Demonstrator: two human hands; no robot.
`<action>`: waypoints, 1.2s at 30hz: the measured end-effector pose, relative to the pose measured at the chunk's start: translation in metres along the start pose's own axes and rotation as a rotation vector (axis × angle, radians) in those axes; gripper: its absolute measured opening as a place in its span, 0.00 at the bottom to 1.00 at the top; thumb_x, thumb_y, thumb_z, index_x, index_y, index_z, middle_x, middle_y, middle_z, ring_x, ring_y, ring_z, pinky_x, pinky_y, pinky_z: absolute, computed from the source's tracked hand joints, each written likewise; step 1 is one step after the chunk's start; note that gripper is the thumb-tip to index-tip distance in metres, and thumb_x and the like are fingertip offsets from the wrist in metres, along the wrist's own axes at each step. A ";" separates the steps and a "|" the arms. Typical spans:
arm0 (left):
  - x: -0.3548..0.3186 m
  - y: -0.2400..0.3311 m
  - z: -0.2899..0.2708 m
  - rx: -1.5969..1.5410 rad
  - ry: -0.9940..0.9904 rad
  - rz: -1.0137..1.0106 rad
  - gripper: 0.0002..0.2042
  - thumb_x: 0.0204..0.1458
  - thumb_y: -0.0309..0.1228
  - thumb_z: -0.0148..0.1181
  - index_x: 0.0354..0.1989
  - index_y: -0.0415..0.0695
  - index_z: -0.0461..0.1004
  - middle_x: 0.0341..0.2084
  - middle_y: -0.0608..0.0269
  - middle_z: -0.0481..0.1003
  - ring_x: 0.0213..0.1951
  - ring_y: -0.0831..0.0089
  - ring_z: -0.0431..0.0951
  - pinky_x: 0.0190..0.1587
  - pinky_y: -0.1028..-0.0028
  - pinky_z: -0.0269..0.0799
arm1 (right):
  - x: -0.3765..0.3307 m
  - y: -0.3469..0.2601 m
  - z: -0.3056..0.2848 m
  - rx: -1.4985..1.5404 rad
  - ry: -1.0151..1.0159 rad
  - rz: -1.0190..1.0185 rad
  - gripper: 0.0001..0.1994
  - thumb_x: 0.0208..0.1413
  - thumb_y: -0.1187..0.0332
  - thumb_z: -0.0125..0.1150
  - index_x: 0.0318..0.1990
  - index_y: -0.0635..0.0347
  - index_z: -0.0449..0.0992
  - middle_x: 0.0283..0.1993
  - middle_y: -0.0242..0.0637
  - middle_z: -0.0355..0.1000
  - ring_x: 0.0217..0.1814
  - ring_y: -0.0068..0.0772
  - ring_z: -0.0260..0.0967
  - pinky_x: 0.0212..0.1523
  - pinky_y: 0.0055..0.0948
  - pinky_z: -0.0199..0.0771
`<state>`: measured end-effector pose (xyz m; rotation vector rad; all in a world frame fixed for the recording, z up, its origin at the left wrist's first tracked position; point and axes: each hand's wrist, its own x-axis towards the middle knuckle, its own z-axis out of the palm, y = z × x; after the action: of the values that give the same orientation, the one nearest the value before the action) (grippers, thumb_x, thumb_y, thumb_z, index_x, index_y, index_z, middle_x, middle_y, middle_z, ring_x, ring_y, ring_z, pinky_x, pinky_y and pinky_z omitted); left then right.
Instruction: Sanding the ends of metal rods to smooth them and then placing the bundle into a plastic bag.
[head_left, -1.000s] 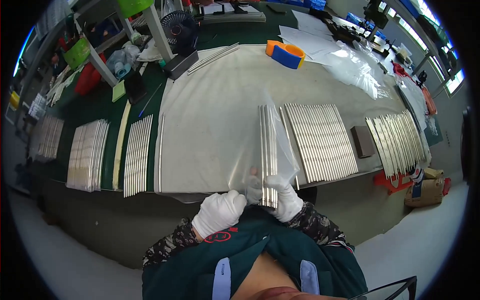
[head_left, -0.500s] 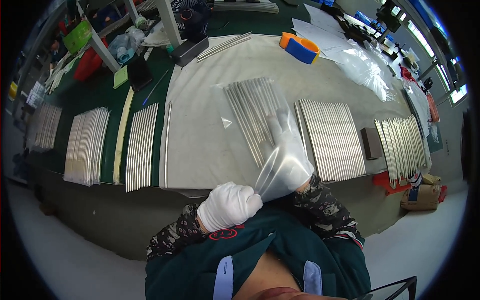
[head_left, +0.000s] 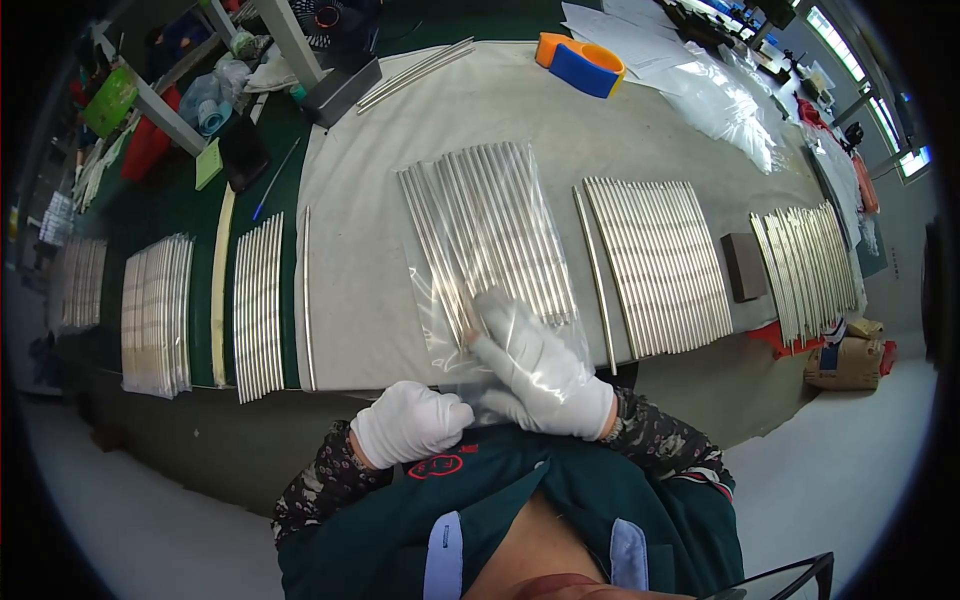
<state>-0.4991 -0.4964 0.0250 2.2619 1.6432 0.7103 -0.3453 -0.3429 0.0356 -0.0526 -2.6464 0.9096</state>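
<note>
A clear plastic bag [head_left: 437, 338] lies on the grey cloth before me, with several thin silvery metal rods [head_left: 490, 215] side by side inside it. My left hand [head_left: 412, 424], in a white glove, is closed on the near edge of the bag at the table's front. My right hand [head_left: 540, 375], also gloved, is stretched flat over the near end of the bag, fingers apart by the rod ends. Glare on the film hides whether this hand is in the bag or on top of it.
Right of the bag lie a single rod [head_left: 594, 280], a wide row of rods [head_left: 660, 265], a brown block [head_left: 743, 266] and another rod row [head_left: 803, 270]. Bagged rods [head_left: 158, 315] and loose rods [head_left: 259, 310] lie left. Orange and blue rings [head_left: 587, 68] sit at the back.
My right hand has come nearer and left, its fingers now spread. The rods lie flatter and further inside the bag. My left hand has shifted left, still gripping the bag's edge.
</note>
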 end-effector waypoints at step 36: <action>0.426 0.005 0.087 0.197 -0.518 0.864 0.52 0.27 0.58 0.66 0.62 0.40 0.55 0.49 0.48 0.63 0.55 0.55 0.62 0.60 0.52 0.51 | -0.155 0.130 -0.184 -0.417 0.341 0.876 0.15 0.45 0.64 0.60 0.35 0.67 0.67 0.32 0.48 0.65 0.33 0.48 0.67 0.31 0.40 0.70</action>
<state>-0.3464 -0.0905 0.0535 2.9456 0.4856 0.0590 -0.1479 -0.1535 0.0457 -1.4059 -2.3952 0.4612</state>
